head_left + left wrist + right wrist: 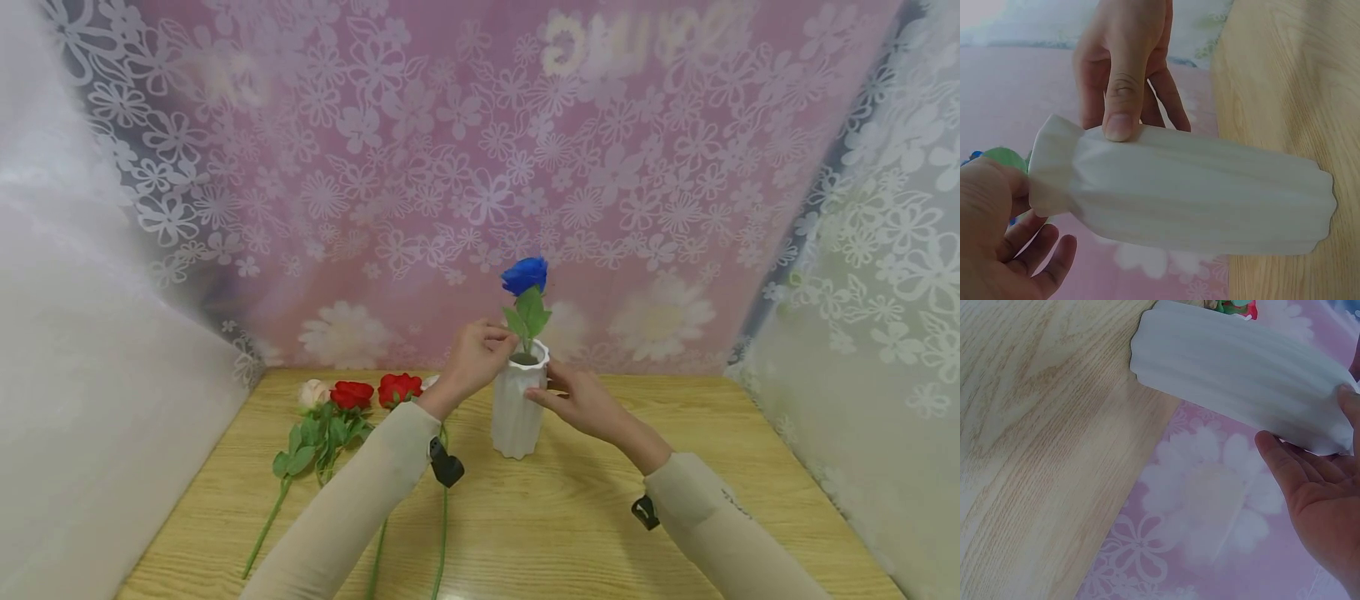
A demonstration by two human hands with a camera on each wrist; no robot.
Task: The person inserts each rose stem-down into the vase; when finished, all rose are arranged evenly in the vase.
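Note:
A white fluted vase [516, 412] stands upright on the wooden table, and a blue rose [525, 275] with green leaves rises from its mouth. My left hand [476, 357] is at the vase's rim, its thumb and forefinger pinching the blue rose low, by the leaves. In the left wrist view the rim hides part of those fingers, and a green leaf [1007, 157] shows behind them. Around the upper right side of the vase, my right hand [588, 404] grips with its thumb in front and its fingers behind. The lower stem is hidden inside the vase.
Left of the vase lie a cream rose [313, 393], a red rose [352, 394] and another red rose [399, 388]. A white flower [429, 382] shows partly behind my left wrist. Stems extend toward the table's front. A flower-patterned curtain [450, 167] hangs behind the table [585, 533].

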